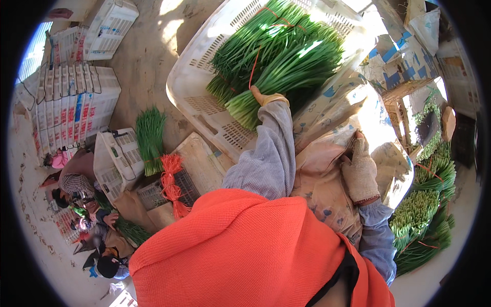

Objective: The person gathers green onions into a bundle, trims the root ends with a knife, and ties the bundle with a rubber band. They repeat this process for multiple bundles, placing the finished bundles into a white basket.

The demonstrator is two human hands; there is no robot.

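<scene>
My left hand [268,99], in a yellowish glove with the thumb bare, grips the cut ends of a bunch of green chives [284,82]. This bunch lies over other tied bunches [245,53] inside a large white plastic crate [199,103]. A red tie [254,67] rises beside my thumb. My right hand [360,170] wears a worn beige glove with bare fingertips. It rests against a soiled, patterned cloth [318,165] at my front, its fingers at a dark fold; whether they pinch the cloth is unclear.
Red ties [171,180] hang at left beside a standing chive bunch [150,138] and a smaller white crate [119,157]. Stacked crates [76,103] stand beyond. Other people [103,245] work at lower left. More tied chives [418,215] lie at right.
</scene>
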